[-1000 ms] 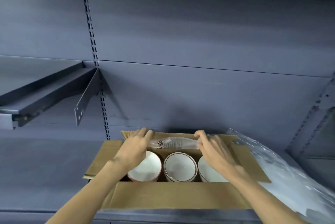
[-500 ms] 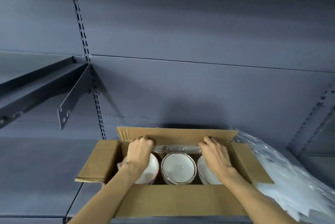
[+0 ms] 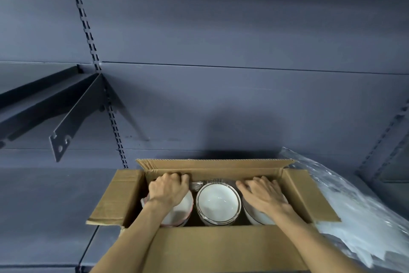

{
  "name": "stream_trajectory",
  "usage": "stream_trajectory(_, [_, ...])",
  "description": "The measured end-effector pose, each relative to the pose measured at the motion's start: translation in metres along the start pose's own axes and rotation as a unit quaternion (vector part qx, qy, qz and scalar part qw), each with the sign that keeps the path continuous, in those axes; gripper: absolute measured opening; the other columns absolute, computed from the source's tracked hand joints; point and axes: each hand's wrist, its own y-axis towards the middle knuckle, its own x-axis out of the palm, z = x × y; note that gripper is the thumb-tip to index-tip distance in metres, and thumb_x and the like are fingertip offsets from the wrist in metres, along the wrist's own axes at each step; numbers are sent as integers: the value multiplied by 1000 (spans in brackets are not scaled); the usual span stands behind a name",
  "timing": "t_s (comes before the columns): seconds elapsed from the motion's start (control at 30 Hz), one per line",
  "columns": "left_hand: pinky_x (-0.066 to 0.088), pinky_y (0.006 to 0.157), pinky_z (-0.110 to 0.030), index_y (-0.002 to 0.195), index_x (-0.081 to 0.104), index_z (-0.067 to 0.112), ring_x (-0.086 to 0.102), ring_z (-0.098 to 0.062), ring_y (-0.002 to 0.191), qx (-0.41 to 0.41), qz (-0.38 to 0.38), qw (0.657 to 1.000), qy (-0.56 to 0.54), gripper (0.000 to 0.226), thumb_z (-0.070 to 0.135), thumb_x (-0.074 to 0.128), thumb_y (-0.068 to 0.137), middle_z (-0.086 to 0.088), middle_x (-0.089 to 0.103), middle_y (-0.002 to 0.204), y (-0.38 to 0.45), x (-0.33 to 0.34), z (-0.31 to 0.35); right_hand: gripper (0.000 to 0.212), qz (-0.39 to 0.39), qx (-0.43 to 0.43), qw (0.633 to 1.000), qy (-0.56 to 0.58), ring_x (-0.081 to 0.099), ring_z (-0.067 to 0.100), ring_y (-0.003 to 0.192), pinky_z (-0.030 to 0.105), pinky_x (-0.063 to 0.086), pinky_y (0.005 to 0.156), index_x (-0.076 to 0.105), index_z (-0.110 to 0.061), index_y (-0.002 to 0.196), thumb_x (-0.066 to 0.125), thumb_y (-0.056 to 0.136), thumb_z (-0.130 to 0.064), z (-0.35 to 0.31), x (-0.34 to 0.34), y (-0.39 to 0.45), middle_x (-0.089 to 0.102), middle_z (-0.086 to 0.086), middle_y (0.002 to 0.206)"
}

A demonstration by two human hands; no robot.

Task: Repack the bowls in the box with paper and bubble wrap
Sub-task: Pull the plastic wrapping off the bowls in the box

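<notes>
I press the clear roll [image 3: 199, 184] down behind the bowls [image 3: 218, 203], left hand [image 3: 169, 188] curled on it, right hand [image 3: 262, 195] flat, evenly.

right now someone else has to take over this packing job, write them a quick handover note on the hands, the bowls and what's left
Left hand: inside the box, fingers curled at the far wall on the clear plastic roll, over the left bowl.
Right hand: fingers straight, flat over the right bowl.
Middle bowl sits uncovered between them.
Done: three bowls stand side by side in the box, padding going in behind them.
Left: seat that roll, then cover the bowls. Bubble wrap lies right of the box. Flaps are open.
</notes>
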Motion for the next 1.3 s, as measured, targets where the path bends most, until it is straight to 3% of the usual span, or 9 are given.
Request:
stream_trajectory(0.13, [49, 89, -38, 97, 74, 19, 69, -31, 101, 33, 47, 997, 43, 46, 43, 35, 99, -7, 74, 108, -4, -2, 3, 56, 18, -3, 999, -29, 52, 24, 126, 50, 31, 108, 71, -29, 109, 24, 100, -58, -4, 1, 0, 67, -2, 125])
stream_trajectory(0.33, [46, 76, -33, 94, 72, 23, 70, -29, 86, 147, 129, 980, 46, 36, 39, 40, 93, 1, 76, 93, -10, -10, 13, 28, 204, -112, 973, -8, 62, 18, 103, 36, 45, 93, 69, -26, 105, 43, 98, -33, -5, -4, -4, 69, -8, 105])
stream_trajectory(0.43, [50, 70, -38, 102, 66, 25, 65, -37, 92, 218, 64, 971, -72, 23, 33, 46, 94, -3, 73, 101, -11, -5, 30, 39, 150, -238, 959, 35, 56, 14, 113, 32, 41, 97, 64, -22, 127, 41, 95, -20, -15, -5, -3, 63, -9, 120])
stream_trajectory(0.5, [51, 74, -41, 106, 62, 25, 64, -39, 97, 228, 30, 971, -73, 23, 34, 43, 97, -5, 71, 108, -10, -1, 38, 49, 103, -281, 954, 28, 51, 13, 120, 34, 37, 103, 58, -21, 137, 38, 93, -19, -21, -4, -2, 60, -8, 129])
stream_trajectory(0.7, [57, 78, -46, 129, 56, 14, 66, -40, 104, 306, 41, 947, 89, 39, 23, 30, 102, -10, 67, 123, -6, 19, 34, 50, 18, -264, 962, 72, 54, 14, 121, 36, 36, 105, 39, -34, 146, 35, 97, -27, -27, -6, -3, 59, -6, 140])
stream_trajectory(0.83, [50, 85, -42, 147, 39, 26, 64, -39, 111, 253, 9, 961, 110, 43, 32, 24, 107, -11, 66, 126, -4, 15, 36, 41, -10, -248, 964, 93, 59, 20, 108, 39, 38, 91, 37, -40, 144, 32, 103, -41, -28, -7, -4, 64, -5, 133])
stream_trajectory(0.93, [48, 80, -40, 135, 52, 30, 65, -39, 105, 202, 27, 977, 67, 43, 40, 21, 107, -10, 70, 114, -6, 10, 40, 38, 16, -246, 965, 89, 60, 18, 103, 37, 37, 85, 41, -38, 140, 29, 105, -48, -26, -9, -8, 68, -6, 126])
stream_trajectory(1.1, [48, 63, -38, 85, 63, 18, 68, -38, 79, 203, 136, 969, -31, 41, 42, 36, 103, -4, 74, 84, -17, -2, 47, 33, 102, -202, 971, 72, 58, 14, 112, 37, 41, 98, 58, -30, 117, 30, 105, -43, -15, -14, -14, 63, -12, 118])
stream_trajectory(1.3, [36, 44, -31, 77, 56, 22, 55, -35, 52, 296, 140, 941, -86, 12, 27, 55, 88, 1, 63, 63, -33, -23, 81, 28, 202, -135, 967, 72, 54, 9, 106, 33, 41, 97, 65, -29, 108, 38, 104, -36, 36, -35, -33, 58, -14, 108])
